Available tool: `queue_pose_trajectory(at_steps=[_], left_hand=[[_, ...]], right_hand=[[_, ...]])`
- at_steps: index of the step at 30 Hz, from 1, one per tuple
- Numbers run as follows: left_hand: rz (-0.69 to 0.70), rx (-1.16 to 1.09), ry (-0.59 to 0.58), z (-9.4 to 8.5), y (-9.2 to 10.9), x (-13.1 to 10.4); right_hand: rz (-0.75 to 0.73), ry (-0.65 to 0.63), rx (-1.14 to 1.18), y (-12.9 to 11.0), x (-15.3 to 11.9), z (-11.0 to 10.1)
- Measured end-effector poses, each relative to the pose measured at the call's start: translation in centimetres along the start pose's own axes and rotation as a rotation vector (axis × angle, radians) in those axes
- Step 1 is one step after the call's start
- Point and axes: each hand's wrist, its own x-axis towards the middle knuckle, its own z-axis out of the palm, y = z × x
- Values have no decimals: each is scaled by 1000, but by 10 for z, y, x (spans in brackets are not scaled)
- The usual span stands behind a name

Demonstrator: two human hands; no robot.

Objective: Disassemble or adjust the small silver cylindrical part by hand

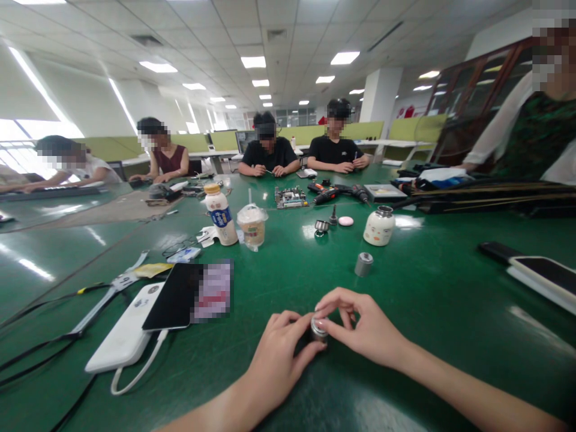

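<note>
On the wide green table [315, 282], which is glossy and reflects the ceiling lamps, several people sit at the far side with their own work. Closer to the camera, a white power bank [126, 333] lies at the left with a dark phone [173, 297] resting partly on it. Further back stand a drink bottle [220, 214], a lidded cup [252, 225] and a small white jar [378, 226]; a grey cylinder [363, 264] stands alone, apart from them.

Near the front edge, the left hand [274, 360] and the right hand [360, 324] meet around a small metal part [318, 331] that stays just above or on the table surface; which one I cannot tell. Both hands are closed on it with the fingertips. The part looks rigid, light and smooth, so probably slippery; I think the round side wall is the best place to pinch it.
</note>
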Motion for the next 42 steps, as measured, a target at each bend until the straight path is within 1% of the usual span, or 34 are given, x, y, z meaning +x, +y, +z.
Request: queue_pose_trajectory(at_steps=[5, 8, 10, 12, 14, 17, 19, 21, 25, 29, 32, 36, 39, 42], left_hand=[[-16, 1, -7, 0, 1, 0], [-12, 6, -6, 1, -1, -1], [-16, 9, -11, 0, -1, -1], [-23, 9, -15, 0, -1, -1], [-24, 8, -13, 1, -1, -1], [-23, 12, -1, 1, -1, -1], [-26, 16, -1, 1, -1, -1], [-31, 17, -6, 1, 0, -1], [-25, 16, -8, 0, 0, 0], [-25, 22, 2, 0, 0, 0], [-28, 21, -11, 0, 0, -1], [-23, 9, -24, 0, 0, -2], [-21, -3, -20, 1, -1, -2], [-18, -15, -17, 1, -1, -1]], right_hand=[[-10, 68, 38, -2, 0, 1], [-21, 133, 80, -1, 4, -2], [-26, 189, 74, 6, 9, -7], [-24, 227, 46, 18, 14, -11], [-5, 214, 3, 33, 19, -15], [12, 125, -47, 54, 23, -18], [14, 77, -71, 61, 24, -19], [17, 55, -77, 63, 24, -20], [53, 20, -37, 62, 24, -22], [69, 79, 54, 54, 24, -20], [49, 87, 155, 39, 22, -17], [39, 14, 253, 17, 14, -10], [40, -4, 232, 6, 9, -6], [30, 3, 154, 2, 7, -5]])
